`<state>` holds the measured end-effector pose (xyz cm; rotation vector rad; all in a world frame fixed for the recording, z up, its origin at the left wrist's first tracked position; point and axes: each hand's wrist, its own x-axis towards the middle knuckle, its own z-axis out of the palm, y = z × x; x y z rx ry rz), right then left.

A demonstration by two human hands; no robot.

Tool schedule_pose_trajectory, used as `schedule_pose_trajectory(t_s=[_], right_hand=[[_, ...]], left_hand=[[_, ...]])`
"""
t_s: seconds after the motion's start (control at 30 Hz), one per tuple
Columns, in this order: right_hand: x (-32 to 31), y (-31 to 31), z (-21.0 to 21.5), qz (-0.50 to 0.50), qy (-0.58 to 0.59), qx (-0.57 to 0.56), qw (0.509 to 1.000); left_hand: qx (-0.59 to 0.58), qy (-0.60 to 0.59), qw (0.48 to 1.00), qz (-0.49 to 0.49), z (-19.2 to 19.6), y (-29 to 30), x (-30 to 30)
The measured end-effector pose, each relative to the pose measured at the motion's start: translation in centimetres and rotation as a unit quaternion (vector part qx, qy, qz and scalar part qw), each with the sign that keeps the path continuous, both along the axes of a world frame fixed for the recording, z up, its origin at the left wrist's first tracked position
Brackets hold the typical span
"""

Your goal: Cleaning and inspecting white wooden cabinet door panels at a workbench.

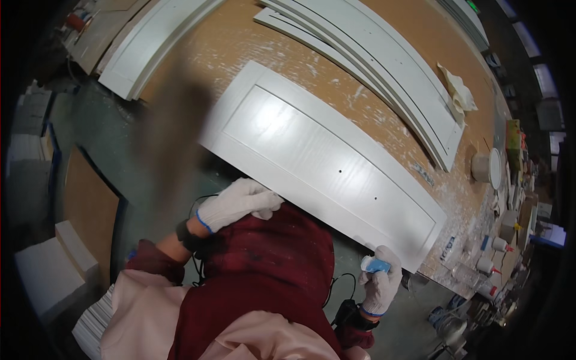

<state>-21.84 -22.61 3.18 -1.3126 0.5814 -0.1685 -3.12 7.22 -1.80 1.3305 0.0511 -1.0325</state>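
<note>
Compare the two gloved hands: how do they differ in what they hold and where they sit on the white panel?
The left hand holds nothing and rests by the near long edge of the white door panel; the right hand grips a small blue and white object at the panel's near corner. The left hand lies flat, fingers spread; the right hand is curled shut. Both wear white knit gloves with blue cuffs.

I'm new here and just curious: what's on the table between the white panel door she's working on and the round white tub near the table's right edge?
In the head view, between the white panel door and the round white tub, only bare brown tabletop shows, smeared with white specks.
</note>
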Motion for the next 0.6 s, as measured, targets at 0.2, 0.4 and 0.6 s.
schedule_pose_trajectory(t_s=[0.2,0.4,0.6], right_hand=[[2.4,1.5,-0.8,0.159,-0.015,0.077,0.984],[3.8,2.9,-1.0,0.215,-0.006,0.114,0.970],[4.8,3.0,-1.1,0.222,-0.103,0.068,0.967]], left_hand=[[-0.066,0.061,0.994,0.065,-0.7,-0.5,0.0],[-0.123,0.011,0.990,0.071,-1.2,-0.5,-0.5],[-0.091,0.013,0.995,0.025,0.1,0.7,-1.2]])
